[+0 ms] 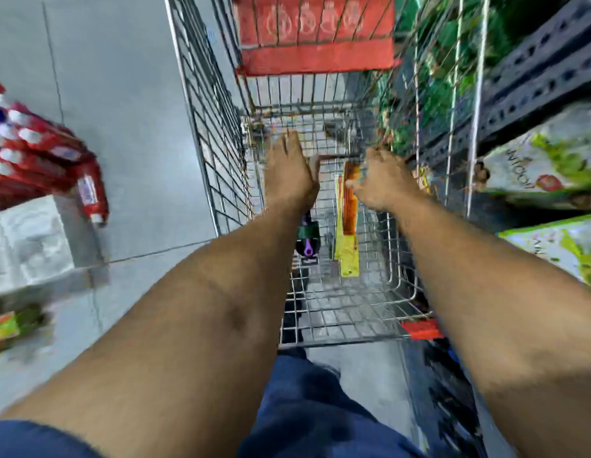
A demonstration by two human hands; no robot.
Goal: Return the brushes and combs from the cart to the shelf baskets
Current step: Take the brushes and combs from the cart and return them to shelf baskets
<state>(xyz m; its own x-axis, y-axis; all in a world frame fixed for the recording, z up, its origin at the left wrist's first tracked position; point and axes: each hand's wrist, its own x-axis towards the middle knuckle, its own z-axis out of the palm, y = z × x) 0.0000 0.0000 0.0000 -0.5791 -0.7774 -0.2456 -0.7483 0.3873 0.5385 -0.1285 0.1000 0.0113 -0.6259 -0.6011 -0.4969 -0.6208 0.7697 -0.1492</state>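
Head view shows both hands, left (pixel 289 171) open and right (pixel 380 180) seemingly half-curled and empty, reaching into the cart (pixel 218 153), where blurred combs (pixel 348 206) could snag the wire.

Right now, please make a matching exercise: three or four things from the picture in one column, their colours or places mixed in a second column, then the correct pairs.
Things:
1. comb pack
2. brush
3. cart flap
4. bottles

Descriptions:
A. red, at the cart's far end
B. red, on the left shelf
C. orange and yellow, on the cart floor
D. dark with a purple handle, below the left hand

Pairs: 1-C, 2-D, 3-A, 4-B
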